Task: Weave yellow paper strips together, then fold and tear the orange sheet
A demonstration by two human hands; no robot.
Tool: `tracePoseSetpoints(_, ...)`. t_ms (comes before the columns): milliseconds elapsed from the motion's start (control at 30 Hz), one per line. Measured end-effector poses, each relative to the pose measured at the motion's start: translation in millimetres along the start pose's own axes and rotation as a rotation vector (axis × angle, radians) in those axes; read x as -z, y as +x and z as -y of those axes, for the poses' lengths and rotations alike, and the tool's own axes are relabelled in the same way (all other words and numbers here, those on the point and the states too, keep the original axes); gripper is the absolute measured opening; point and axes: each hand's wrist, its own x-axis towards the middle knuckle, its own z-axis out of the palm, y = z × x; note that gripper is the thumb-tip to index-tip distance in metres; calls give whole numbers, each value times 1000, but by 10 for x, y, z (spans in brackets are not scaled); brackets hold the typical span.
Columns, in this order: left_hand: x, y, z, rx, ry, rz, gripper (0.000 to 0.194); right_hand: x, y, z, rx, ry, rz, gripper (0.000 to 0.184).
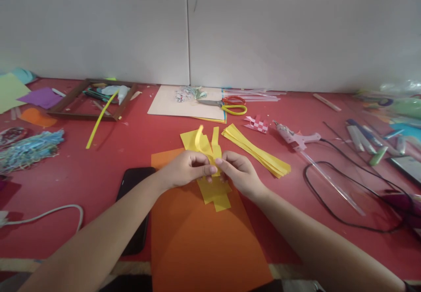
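Both hands meet above an orange sheet [204, 243], with thumbs and fingertips pinched together on yellow paper strips [215, 149]. My left hand [184, 169] grips them from the left, and one strip curls up beside its fingers. From the right, my right hand [241, 173] pinches the same strips, its thumb close to the other thumb. Beneath the hands lie yellow paper pieces [213, 193], partly hidden by the fingers. A stack of yellow paper strips [258, 151] fans out just beyond my right hand.
A black phone [136, 204] lies partly under my left forearm. Scissors [226, 103] rest near cream paper [167, 101]. To the right are a pink glue gun [296, 138], its cable [332, 211] and a woven pink paper piece [258, 124]. A brown frame [66, 100] sits back left.
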Motion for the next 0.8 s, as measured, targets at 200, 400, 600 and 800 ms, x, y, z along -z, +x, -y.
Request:
tracePoseSetpoints(200, -10, -15, -5, 0, -33, -15, 39, 5, 26, 17, -77, -20, 19, 45)
tracePoseSetpoints(400, -24, -20, -52, 2, 102, 14, 36, -1, 53, -26, -75, 72, 3, 45)
tracePoseSetpoints(600, -11, -37, -63, 109, 152, 201, 32, 32, 78, -25, -63, 308, -81, 32)
tracePoseSetpoints(800, -29, -15, -92, 164, 203, 189, 34, 49, 112, 70, 4, 431, -104, 16)
